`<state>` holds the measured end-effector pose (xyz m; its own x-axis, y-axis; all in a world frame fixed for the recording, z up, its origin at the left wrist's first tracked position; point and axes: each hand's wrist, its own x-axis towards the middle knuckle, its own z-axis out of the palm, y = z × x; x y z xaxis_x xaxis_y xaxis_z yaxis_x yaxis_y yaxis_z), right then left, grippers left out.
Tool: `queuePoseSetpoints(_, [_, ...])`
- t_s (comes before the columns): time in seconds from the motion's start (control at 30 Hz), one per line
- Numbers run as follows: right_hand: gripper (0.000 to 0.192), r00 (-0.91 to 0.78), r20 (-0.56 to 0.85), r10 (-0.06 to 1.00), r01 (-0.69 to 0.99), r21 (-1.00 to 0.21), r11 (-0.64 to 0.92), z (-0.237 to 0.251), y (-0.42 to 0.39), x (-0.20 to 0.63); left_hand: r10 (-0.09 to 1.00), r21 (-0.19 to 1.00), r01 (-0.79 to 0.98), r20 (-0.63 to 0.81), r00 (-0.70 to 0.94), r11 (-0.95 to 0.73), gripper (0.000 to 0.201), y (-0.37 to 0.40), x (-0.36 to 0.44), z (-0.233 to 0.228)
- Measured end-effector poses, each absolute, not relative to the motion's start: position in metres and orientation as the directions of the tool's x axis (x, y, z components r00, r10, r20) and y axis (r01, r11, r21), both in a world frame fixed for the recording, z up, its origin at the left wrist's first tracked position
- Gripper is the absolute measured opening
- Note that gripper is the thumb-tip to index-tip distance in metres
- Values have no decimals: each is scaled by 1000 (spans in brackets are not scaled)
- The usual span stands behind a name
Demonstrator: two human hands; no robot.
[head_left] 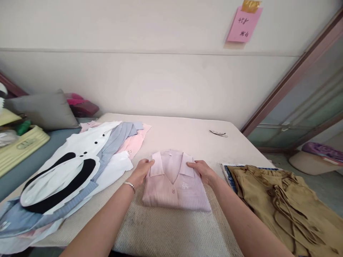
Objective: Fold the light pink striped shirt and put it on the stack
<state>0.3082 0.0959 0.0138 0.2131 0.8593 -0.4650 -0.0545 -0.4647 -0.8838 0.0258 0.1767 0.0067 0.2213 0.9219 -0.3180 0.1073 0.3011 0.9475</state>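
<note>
A folded lilac shirt with an open collar, a button and small white embroidery lies in front of me, collar pointing away. My left hand grips its left edge beside the collar, thumb on top and fingers tucked beneath. On the opposite edge my right hand holds the shirt in the same way. A silver bracelet circles my left wrist. Whether the shirt rests on the surface or is slightly lifted, I cannot tell.
Left, a loose pile of clothes includes a white garment with black trim. Brown drawstring trousers lie at right on other clothes. A hair clip sits towards the back of the padded table. A wall stands behind.
</note>
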Motion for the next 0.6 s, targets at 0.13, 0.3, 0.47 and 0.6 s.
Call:
queuePoseSetpoints(0.13, [16,351,-348,870,139,-899,-416,8,102,317,973,971,161,-195,125,174,22,180,33,0])
queuePoseSetpoints(0.3, [13,435,-188,881,421,-822,-383,7,113,318,992,983,174,-71,105,52,25,184,40,-2])
queuePoseSetpoints(0.47, [12,463,-127,877,623,-657,-424,10,121,309,990,877,468,50,131,-106,35,189,36,0])
queuePoseSetpoints(0.6, [35,521,-27,853,734,-496,-463,28,119,300,974,721,656,192,120,-223,46,188,31,3])
